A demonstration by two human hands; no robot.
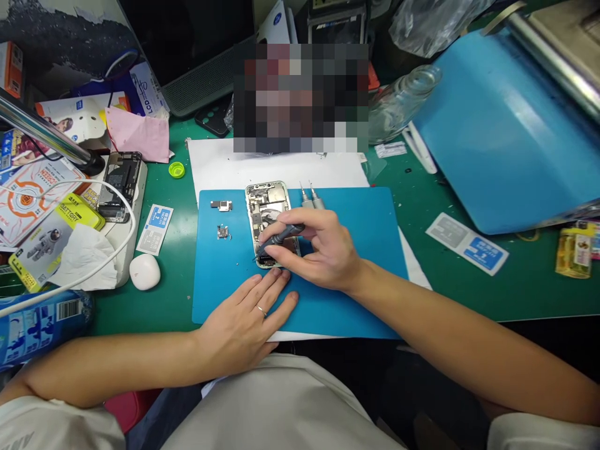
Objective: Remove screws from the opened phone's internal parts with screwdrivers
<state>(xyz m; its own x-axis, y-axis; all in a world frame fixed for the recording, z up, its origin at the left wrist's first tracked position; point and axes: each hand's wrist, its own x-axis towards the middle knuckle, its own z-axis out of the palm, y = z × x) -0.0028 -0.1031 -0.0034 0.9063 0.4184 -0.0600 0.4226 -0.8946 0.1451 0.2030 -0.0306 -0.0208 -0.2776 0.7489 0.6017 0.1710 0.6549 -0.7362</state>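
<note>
An opened phone [265,209] lies with its insides exposed on a blue work mat [356,262]. My right hand [319,250] pinches a dark screwdriver [284,236], whose tip points down-left into the phone's lower part. Flat on the mat just below the phone rests my left hand [248,319], fingers stretched out and a ring on one finger. Two small removed metal parts [222,219] sit on the mat left of the phone. Two more screwdrivers [311,197] lie just right of the phone's top.
A second opened phone [119,184] sits on a white box at left, beside a white cable [126,225], a white earbud case [145,271] and packaging. A green cap [177,169], a blue board [501,137], a clear bottle [398,103] and a yellow lighter [574,250] surround the mat.
</note>
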